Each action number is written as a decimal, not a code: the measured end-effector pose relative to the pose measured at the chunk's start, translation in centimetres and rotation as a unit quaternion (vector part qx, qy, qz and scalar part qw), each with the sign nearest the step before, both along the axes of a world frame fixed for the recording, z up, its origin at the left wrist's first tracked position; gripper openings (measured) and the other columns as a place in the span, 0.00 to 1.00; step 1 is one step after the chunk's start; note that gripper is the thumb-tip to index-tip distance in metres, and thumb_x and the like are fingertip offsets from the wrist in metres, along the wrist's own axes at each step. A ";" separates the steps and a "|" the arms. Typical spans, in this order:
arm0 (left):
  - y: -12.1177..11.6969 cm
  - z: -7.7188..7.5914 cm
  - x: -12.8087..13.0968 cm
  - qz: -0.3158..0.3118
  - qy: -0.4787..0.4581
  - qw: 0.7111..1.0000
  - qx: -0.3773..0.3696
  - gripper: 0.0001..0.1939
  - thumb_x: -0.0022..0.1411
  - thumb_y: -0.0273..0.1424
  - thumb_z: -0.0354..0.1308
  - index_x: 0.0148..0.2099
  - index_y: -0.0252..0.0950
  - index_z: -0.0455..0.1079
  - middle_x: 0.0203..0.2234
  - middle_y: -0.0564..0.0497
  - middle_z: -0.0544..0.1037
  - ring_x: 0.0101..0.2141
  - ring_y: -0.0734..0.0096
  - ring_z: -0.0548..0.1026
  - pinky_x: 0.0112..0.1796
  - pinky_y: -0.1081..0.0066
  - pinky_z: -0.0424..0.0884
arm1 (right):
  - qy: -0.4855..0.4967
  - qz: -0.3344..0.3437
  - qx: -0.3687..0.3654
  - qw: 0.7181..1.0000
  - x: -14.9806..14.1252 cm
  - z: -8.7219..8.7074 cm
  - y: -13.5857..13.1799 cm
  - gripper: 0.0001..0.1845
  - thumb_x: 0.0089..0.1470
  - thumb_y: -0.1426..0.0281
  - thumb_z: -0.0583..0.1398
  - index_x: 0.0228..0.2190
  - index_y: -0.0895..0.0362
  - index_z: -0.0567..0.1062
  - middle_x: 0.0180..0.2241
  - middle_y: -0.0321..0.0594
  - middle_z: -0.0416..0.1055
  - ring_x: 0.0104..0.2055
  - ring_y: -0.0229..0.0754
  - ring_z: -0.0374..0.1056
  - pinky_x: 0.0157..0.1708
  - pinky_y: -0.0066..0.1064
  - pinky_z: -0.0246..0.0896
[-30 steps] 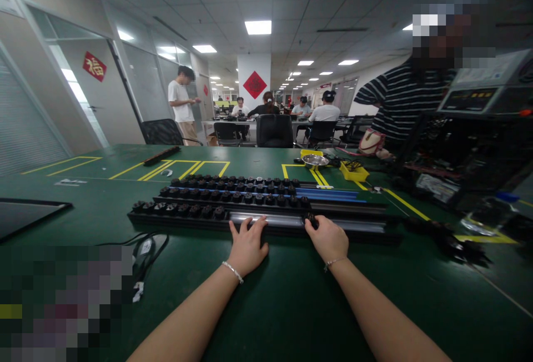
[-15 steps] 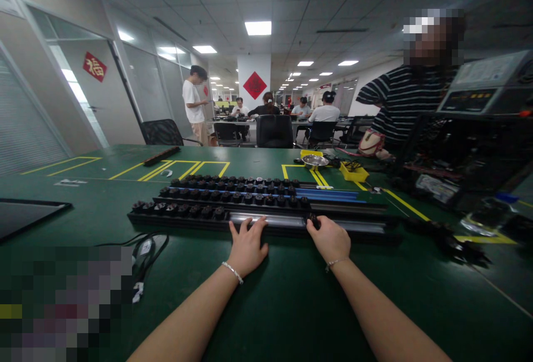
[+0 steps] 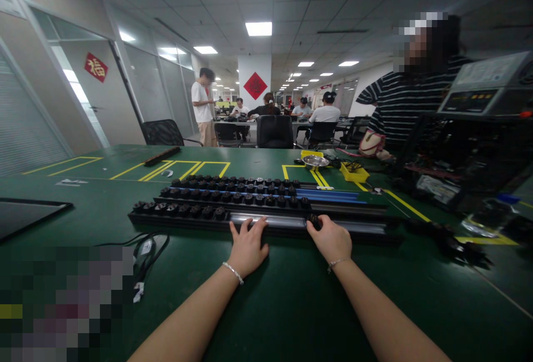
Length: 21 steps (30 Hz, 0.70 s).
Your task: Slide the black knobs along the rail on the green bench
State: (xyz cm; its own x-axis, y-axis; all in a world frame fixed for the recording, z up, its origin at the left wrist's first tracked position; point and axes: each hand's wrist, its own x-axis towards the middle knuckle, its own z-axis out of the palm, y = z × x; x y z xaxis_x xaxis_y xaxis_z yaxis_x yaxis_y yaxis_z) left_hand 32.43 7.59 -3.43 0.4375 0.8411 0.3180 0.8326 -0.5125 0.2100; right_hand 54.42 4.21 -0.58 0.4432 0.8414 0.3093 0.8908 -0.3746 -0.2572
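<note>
My left hand [image 3: 246, 248] lies with fingers spread on the front black track rail [image 3: 270, 221], touching its shiny grey middle strip. Between the fingertips of my right hand [image 3: 332, 241] is a small round black socket module [image 3: 313, 221], held at the rail, right of my left hand. Whether it sits fully in the channel I cannot tell. A row of similar black modules [image 3: 183, 210] fills the rail's left part. Behind it lie more rails, one with a blue strip [image 3: 333, 194], also carrying rows of black modules.
Farther back on the green table [image 3: 275, 306] are a steel bowl [image 3: 315, 161], a yellow bin [image 3: 354, 174] and a loose dark rail [image 3: 162, 156]. Cables [image 3: 150, 256] lie at left. A person in a striped top [image 3: 395, 101] stands beyond the equipment at right.
My right hand has barely shifted, with the module still in its fingers. My left hand stays put. The standing person at the back left has moved slightly right.
</note>
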 end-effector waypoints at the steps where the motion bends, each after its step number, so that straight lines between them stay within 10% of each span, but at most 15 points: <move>1: 0.0 0.0 0.0 0.001 0.002 1.000 0.000 0.29 0.53 0.32 0.53 0.58 0.45 0.54 0.58 0.51 0.60 0.58 0.52 0.53 0.53 0.31 0.35 | -0.002 -0.002 -0.001 1.000 0.0 0.0 0.0 0.20 0.52 0.55 0.50 0.35 0.55 0.73 0.29 0.40 0.74 0.34 0.44 0.69 0.35 0.33 0.54; 21: 0.0 0.0 0.0 0.000 -0.010 1.000 -0.003 0.28 0.53 0.31 0.53 0.57 0.45 0.54 0.58 0.51 0.61 0.57 0.53 0.53 0.53 0.32 0.33 | -0.001 -0.024 -0.006 1.000 0.5 0.1 -0.1 0.19 0.53 0.56 0.49 0.32 0.56 0.73 0.28 0.42 0.74 0.33 0.43 0.69 0.34 0.32 0.54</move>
